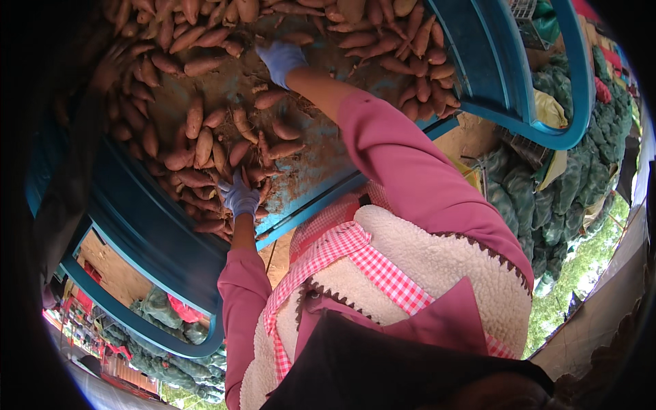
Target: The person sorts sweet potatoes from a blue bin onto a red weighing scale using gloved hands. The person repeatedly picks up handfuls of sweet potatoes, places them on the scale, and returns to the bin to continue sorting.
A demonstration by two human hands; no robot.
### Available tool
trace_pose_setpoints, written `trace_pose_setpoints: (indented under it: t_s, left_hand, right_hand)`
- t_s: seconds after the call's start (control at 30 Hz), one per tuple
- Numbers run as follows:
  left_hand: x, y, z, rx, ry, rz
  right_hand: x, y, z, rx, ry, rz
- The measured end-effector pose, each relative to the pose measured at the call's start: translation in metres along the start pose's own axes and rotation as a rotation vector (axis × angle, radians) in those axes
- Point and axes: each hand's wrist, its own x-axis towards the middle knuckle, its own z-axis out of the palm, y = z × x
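Many reddish sweet potatoes [203, 146] lie in heaps on the soil-covered bed of a blue metal cart [328, 192]. My left hand [240, 197], in a thin bluish-purple glove, rests on the near left heap with its fingers spread; a sweet potato shows at its fingertips, but whether it is gripped is unclear. Farther in, my right hand [283, 62], gloved alike, reaches low over the bed beside a sweet potato [297, 38]. Its fingertips touch or nearly touch a small dark piece; the grasp is hidden. Between the hands lie scattered sweet potatoes [270, 99] with thin roots and dirt.
Another person's hand [110, 64] and dark sleeve reach to the heap at the left. Raised blue side panels [487, 56] with tubular rails flank the bed. Filled green mesh sacks [569, 179] are stacked beyond the right side, near a plastic crate [523, 146].
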Motion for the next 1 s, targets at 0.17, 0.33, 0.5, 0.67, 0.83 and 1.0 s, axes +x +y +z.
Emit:
trace_pose_setpoints:
  t_s: [0.17, 0.33, 0.5, 0.67, 0.83, 1.0]
  left_hand:
    - [0.003, -0.005, 0.01, 0.016, 0.004, -0.002]
    - [0.003, -0.002, 0.004, 0.058, 0.01, 0.015]
    - [0.003, -0.002, 0.002, 0.051, 0.014, 0.011]
    - [-0.001, -0.005, -0.002, 0.028, -0.005, 0.027]
    - [-0.001, -0.011, 0.001, 0.0, 0.023, 0.063]
    - [0.005, -0.014, 0.007, -0.031, 0.028, 0.081]
  right_hand:
    - [-0.034, 0.066, -0.043, -0.04, 0.268, -0.197]
    - [-0.013, 0.137, -0.124, -0.125, 0.317, 0.192]
    - [-0.016, 0.142, -0.121, -0.125, 0.329, 0.296]
    - [-0.042, 0.11, -0.148, -0.145, 0.221, 0.431]
    - [-0.026, 0.148, -0.083, -0.007, 0.333, 0.211]
    - [-0.043, 0.204, -0.022, 0.031, 0.444, 0.103]
